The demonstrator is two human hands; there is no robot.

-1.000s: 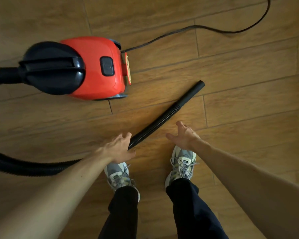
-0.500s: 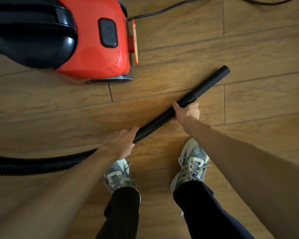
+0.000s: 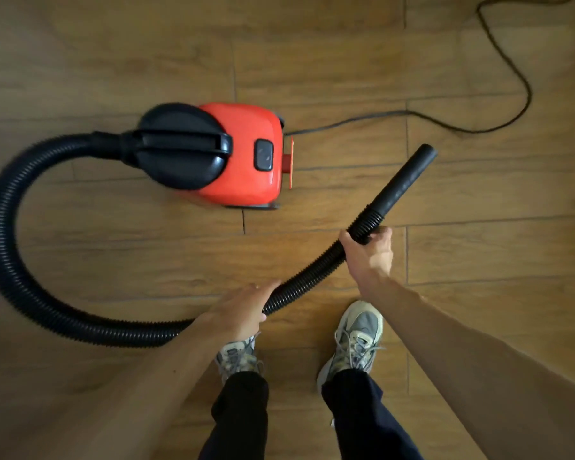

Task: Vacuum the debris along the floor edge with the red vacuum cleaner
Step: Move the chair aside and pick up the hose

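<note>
- The right hand [image 3: 369, 257] has its grip clamped round the black hose [image 3: 306, 280], just where the ribbed part meets the smooth end tube [image 3: 405, 177].
- The left hand [image 3: 239, 310] has its grip closed over the hose further back, fingers over the top and thumb beneath.
- The red vacuum cleaner [image 3: 249, 161] stands on the wooden floor [image 3: 478, 260] beyond the hands. Its hose leaves the black front, loops wide to the left and curves back to the hands.
- Half a second ago the right hand was only just closing on the hose, which lay flat on the floor. Now the end tube slants up and to the right, and its open mouth looks lifted, though I cannot tell how far it clears the floor.
- The left hand was then resting against the hose with looser fingers.
- The vacuum cleaner was then cut off at the top left; it now shows whole and nearer the middle.
- A black power cord [image 3: 482, 131] runs from the back of the vacuum cleaner and snakes across the floor beyond the tube's mouth, toward the upper right.
- The left shoe [image 3: 238, 356] and right shoe [image 3: 359, 336] stand just behind the hose, dark trousers [image 3: 243, 413] above them.
</note>
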